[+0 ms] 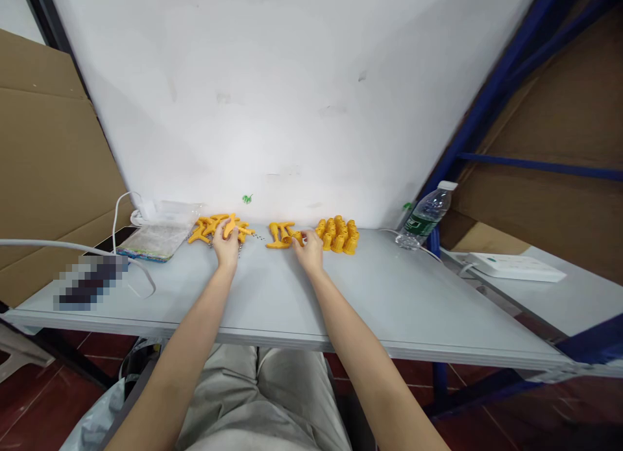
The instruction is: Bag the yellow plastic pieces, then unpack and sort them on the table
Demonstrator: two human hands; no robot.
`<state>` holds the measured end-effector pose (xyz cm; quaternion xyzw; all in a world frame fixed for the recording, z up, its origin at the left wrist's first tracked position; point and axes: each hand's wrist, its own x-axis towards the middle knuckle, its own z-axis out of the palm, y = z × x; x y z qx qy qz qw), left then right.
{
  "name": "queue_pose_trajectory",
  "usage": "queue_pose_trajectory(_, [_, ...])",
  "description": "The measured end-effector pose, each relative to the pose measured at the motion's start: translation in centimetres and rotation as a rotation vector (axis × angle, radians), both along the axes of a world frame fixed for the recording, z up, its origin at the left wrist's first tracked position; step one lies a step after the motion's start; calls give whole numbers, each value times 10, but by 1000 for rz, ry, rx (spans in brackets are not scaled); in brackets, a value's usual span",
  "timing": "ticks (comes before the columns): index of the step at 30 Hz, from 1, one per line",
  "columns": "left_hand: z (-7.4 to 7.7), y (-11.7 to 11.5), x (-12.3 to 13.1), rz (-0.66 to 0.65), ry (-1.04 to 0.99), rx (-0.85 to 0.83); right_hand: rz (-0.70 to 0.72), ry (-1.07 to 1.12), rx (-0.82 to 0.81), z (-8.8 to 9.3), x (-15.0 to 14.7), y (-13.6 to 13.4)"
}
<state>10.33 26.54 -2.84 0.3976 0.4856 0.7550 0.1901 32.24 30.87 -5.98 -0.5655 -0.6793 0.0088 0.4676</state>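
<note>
At the left pile of yellow-orange branched pieces [209, 225], my left hand [226, 243] grips one orange piece [230, 225] between thumb and fingers. Metal screw-like bits show around the pile's edge. My right hand [308, 248] is closed on a small yellow piece [296, 237], partly hidden by the fingers. Just left of it lie a few yellow T-shaped pieces [278, 235] on the grey table [277, 295]. Several yellow cup-shaped pieces [337, 233] stand grouped to the right of my right hand.
A water bottle [426, 217] leans at the right by the blue frame. A plastic bag [163, 233], a white cable [117, 224] and a blurred dark object [90, 282] lie at the left. A white wall [292, 113] rises behind; a power strip [516, 267] sits far right.
</note>
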Motion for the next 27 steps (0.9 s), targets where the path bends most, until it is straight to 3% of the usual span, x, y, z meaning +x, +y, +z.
queue_pose_trajectory(6, [-1, 3, -1, -8, -201, 38, -9, 160, -72, -5, 4, 6])
queue_pose_trajectory(11, [-2, 3, -3, -7, -249, -51, -26, 151, -63, 1, 5, 13])
queue_pose_trajectory(18, [-6, 5, 0, -9, -159, -174, -80, -150, -81, 30, 9, 31])
queue_pose_trajectory(23, [-9, 7, 0, 71, -74, -205, -164, -375, -242, 57, 8, 40])
queue_pose_trajectory(27, [-12, 9, 3, 72, -83, -194, -195, -503, -339, 61, 5, 49])
